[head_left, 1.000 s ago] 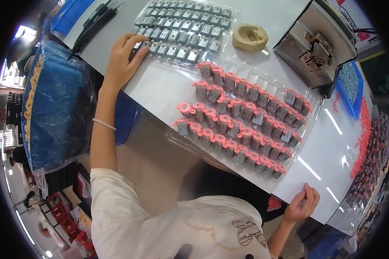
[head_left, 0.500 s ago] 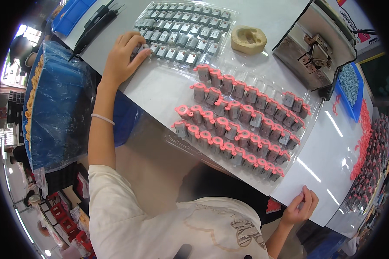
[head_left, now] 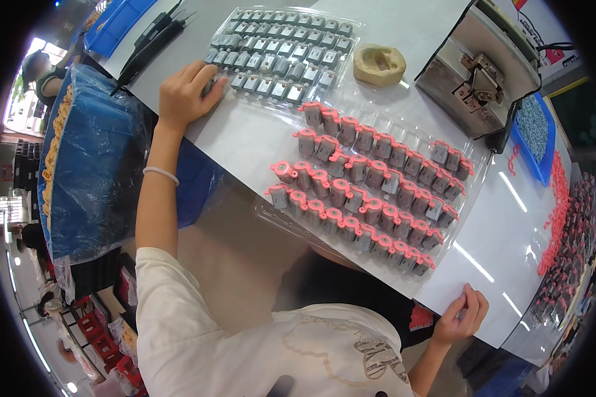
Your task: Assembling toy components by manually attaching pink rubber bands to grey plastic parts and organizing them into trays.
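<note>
The left grip [head_left: 184, 94] pinches a small motor [head_left: 209, 85]; beside it, a clear tray [head_left: 343, 65] likely keeps more motors [head_left: 267, 64] neat. The right grip [head_left: 459, 317] curls; can't tell if empty.

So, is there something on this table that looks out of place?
Yes, slightly: a few pink pieces lie loose beside the blue tray, apart from the main pink pile, as if strayed.

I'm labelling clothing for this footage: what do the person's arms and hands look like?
The left hand and right hand are bare, without gloves. The left arm has a short cream sleeve and a thin pale band around the forearm.
</note>
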